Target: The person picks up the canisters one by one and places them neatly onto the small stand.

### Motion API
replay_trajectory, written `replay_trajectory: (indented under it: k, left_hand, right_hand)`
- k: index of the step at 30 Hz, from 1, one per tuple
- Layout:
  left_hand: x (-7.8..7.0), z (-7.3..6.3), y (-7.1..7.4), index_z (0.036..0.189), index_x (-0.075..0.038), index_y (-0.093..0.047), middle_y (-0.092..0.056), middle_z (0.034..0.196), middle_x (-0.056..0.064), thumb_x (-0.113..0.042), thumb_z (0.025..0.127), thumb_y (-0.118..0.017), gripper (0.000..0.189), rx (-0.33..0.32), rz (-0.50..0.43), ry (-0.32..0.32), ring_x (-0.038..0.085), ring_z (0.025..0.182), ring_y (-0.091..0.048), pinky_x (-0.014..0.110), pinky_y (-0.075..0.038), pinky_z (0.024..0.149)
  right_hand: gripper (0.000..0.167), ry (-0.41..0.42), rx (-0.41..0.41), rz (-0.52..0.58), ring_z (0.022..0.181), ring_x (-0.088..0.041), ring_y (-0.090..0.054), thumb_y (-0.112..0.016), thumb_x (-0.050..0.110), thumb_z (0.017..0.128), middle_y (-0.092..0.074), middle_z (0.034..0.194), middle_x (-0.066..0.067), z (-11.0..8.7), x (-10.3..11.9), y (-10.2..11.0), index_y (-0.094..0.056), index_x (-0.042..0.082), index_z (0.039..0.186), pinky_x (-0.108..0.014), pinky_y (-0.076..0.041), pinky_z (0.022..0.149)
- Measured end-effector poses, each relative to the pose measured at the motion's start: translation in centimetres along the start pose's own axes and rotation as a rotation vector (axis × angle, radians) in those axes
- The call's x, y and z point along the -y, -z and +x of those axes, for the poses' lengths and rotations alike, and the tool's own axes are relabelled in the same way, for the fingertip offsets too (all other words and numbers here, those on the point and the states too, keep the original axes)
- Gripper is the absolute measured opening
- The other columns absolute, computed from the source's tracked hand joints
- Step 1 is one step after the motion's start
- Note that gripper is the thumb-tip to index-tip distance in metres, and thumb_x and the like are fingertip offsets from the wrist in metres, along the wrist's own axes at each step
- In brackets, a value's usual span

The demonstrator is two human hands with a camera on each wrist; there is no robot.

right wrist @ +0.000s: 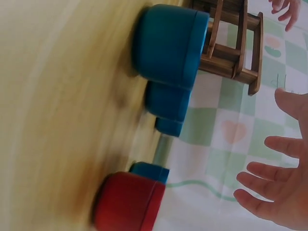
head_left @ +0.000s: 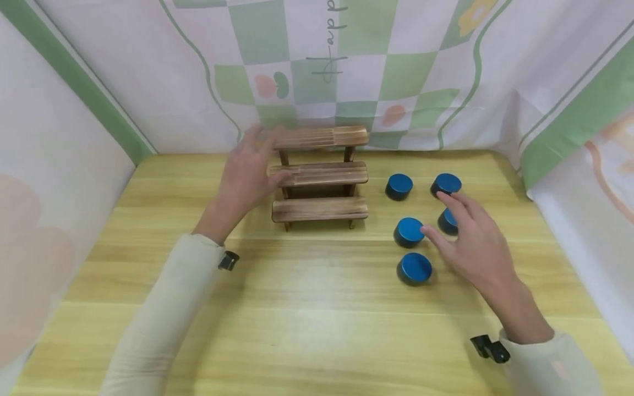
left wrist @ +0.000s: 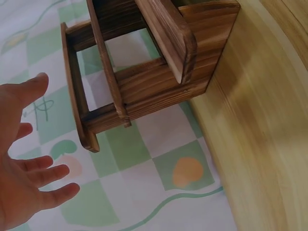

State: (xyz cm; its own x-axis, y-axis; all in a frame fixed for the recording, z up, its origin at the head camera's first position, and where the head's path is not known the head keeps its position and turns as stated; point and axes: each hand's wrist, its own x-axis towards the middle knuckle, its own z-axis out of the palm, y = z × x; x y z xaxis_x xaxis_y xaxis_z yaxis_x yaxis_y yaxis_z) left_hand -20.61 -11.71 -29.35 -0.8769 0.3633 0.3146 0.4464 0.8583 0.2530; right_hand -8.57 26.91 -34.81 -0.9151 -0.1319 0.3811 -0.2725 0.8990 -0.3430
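Note:
A three-step brown wooden rack stands at the back of the table. My left hand hovers beside its left end, slightly blurred in the head view. In the left wrist view that hand's fingers are spread, apart from the rack's wood. Several short round blue containers stand right of the rack. Above the rightmost ones is my right hand, fingers apart and holding nothing; it partly covers one blue container. A red container shows only in the right wrist view, near blue ones.
The light wooden table reaches back to a white and green checked cloth. More cloth hangs at the left and right sides. Small black clips sit by both sleeve cuffs.

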Motion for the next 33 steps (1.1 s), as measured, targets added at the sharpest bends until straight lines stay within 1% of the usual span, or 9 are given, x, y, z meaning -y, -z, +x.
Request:
replay_trajectory:
  k: [3,7,15,18,21,24,25,30,33]
  left_hand:
    - [0.3,0.4,0.0,0.156,-0.023,-0.031,-0.027,0.155,0.024,-0.038,0.087,-0.079,0.085,0.040,-0.013,0.046,0.049,0.131,-0.041,0.059,-0.036,0.107]
    - [0.9,0.9,-0.2,0.157,-0.024,-0.029,-0.026,0.157,0.022,-0.035,0.090,-0.077,0.083,0.057,-0.026,0.085,0.050,0.127,-0.044,0.060,-0.038,0.105]
    - [1.6,1.5,-0.9,0.157,-0.022,-0.030,-0.029,0.154,0.022,-0.035,0.095,-0.071,0.076,0.033,-0.107,0.094,0.047,0.125,-0.046,0.059,-0.042,0.101]
    - [1.6,2.0,-1.8,0.159,-0.021,-0.026,-0.030,0.154,0.020,-0.036,0.095,-0.070,0.079,0.025,-0.183,0.117,0.042,0.129,-0.045,0.055,-0.041,0.104]
    - [2.5,2.2,-2.0,0.159,-0.015,-0.022,-0.030,0.154,0.018,-0.036,0.094,-0.070,0.084,0.013,-0.251,0.129,0.036,0.134,-0.040,0.048,-0.035,0.110]
    - [3.2,2.1,-2.1,0.159,-0.009,-0.020,-0.030,0.156,0.017,-0.036,0.094,-0.070,0.087,0.003,-0.303,0.129,0.031,0.140,-0.034,0.041,-0.027,0.115]
    - [3.2,2.3,-2.4,0.159,-0.009,-0.020,-0.030,0.156,0.017,-0.035,0.094,-0.070,0.086,0.000,-0.321,0.121,0.029,0.141,-0.032,0.040,-0.025,0.116]
    - [3.3,2.7,-2.8,0.159,-0.011,-0.025,-0.034,0.155,0.016,-0.029,0.093,-0.072,0.083,-0.022,-0.419,0.153,0.031,0.137,-0.038,0.041,-0.031,0.113]
    - [3.5,2.8,-3.1,0.158,-0.010,-0.026,-0.036,0.153,0.018,-0.028,0.093,-0.072,0.082,-0.024,-0.445,0.160,0.034,0.132,-0.043,0.043,-0.036,0.110]
  right_hand:
    - [0.079,-0.052,0.044,0.016,0.127,-0.051,-0.041,-0.081,0.034,0.085,-0.043,0.143,-0.030,-0.4,-0.7,0.0,-0.045,0.004,0.148,-0.068,-0.036,0.099]
    - [0.088,-0.084,0.086,0.038,0.129,-0.053,-0.037,-0.082,0.036,0.085,-0.039,0.145,-0.031,-0.9,-1.6,0.1,-0.037,0.005,0.153,-0.069,-0.031,0.102]
    - [0.087,-0.144,0.139,0.076,0.132,-0.052,-0.032,-0.077,0.040,0.088,-0.035,0.148,-0.030,-1.7,-3.1,0.3,-0.034,0.003,0.153,-0.070,-0.028,0.104]
    - [0.085,-0.170,0.143,0.100,0.130,-0.053,-0.032,-0.078,0.038,0.088,-0.037,0.145,-0.032,-2.2,-4.0,0.5,-0.037,-0.003,0.149,-0.070,-0.027,0.104]
    - [0.084,-0.186,0.142,0.126,0.126,-0.056,-0.034,-0.080,0.034,0.087,-0.039,0.140,-0.036,-2.3,-4.5,0.0,-0.038,-0.009,0.144,-0.069,-0.026,0.104]
    - [0.088,-0.202,0.163,0.135,0.125,-0.059,-0.033,-0.080,0.034,0.087,-0.037,0.140,-0.039,-2.2,-4.9,-0.4,-0.033,-0.012,0.146,-0.071,-0.026,0.103]
    - [0.089,-0.211,0.168,0.133,0.125,-0.059,-0.032,-0.080,0.034,0.087,-0.036,0.140,-0.039,-2.4,-5.2,-0.3,-0.032,-0.012,0.147,-0.072,-0.025,0.103]
    - [0.096,-0.245,0.199,0.141,0.127,-0.060,-0.030,-0.078,0.038,0.088,-0.032,0.143,-0.041,-2.9,-5.8,-0.2,-0.025,-0.011,0.151,-0.073,-0.025,0.102]
    - [0.097,-0.248,0.197,0.142,0.127,-0.060,-0.030,-0.079,0.037,0.087,-0.031,0.143,-0.042,-3.1,-6.2,-0.1,-0.023,-0.011,0.151,-0.074,-0.025,0.102]
